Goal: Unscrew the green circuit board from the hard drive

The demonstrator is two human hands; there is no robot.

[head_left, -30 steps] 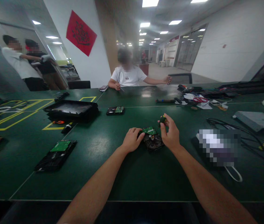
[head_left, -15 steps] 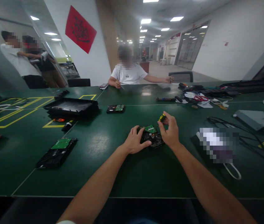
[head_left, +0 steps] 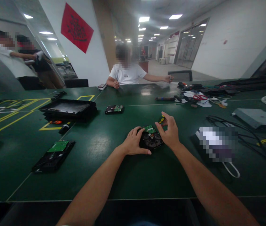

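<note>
A hard drive (head_left: 152, 142) with a black casing and a green circuit board at its far end lies on the green table in front of me. My left hand (head_left: 135, 142) grips its left side, thumb along the near edge and fingers over the far left corner. My right hand (head_left: 169, 129) is at the drive's right side, holding a small screwdriver (head_left: 162, 119) with a yellow and black handle between thumb and fingers. Most of the handle is behind the fingers, and I cannot make out the screwdriver's tip.
Another hard drive (head_left: 54, 156) lies to the left, and a smaller one (head_left: 114, 109) farther back. A black tray (head_left: 68, 108) stands back left. On the right are a pouch-like item (head_left: 215, 144), cables (head_left: 246, 133) and a grey metal box (head_left: 257, 117). A person (head_left: 125, 73) sits opposite.
My left thumb has slid from the drive's top to its near edge. The screwdriver handle has turned in my right fingers and shows less. The whole view has shifted slightly.
</note>
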